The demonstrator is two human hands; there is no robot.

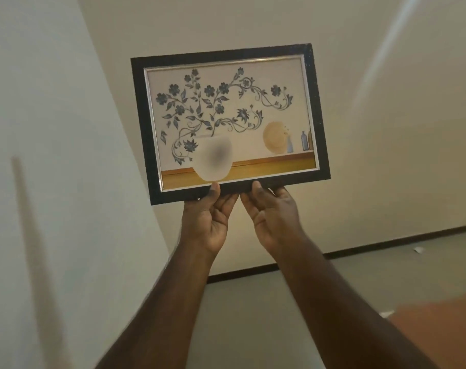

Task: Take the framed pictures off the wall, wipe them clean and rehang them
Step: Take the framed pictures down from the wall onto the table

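Nearest the camera, two bare forearms rise from the lower edge of the view toward the centre. Below and to the right of the right forearm lies a blurred reddish-brown surface (437, 323); what it is cannot be told.

The left hand (209, 221) grips the bottom rail of the rectangular black-framed picture with a thin silver inner border (230, 123). Its thumb lies over the front of the rail, the tip touching the silver border; the other fingers pass behind the frame and are hidden. The right hand (273, 219) grips the same rail just beside the left hand, thumb on the front, the remaining fingers curling up behind the lower edge. The two hands are close together near the middle of the rail.

The picture stands directly above both hands, upright but tilted slightly, its left side lower than its right. It shows dark blue flowers on curling stems above a pale vase, a round tan disc and small bottles on a yellow shelf.

Beyond the hands is a plain cream wall (386, 155). Whether the frame touches it cannot be told. Below the hands, a dark skirting strip (253, 271) meets a grey floor (293, 302).
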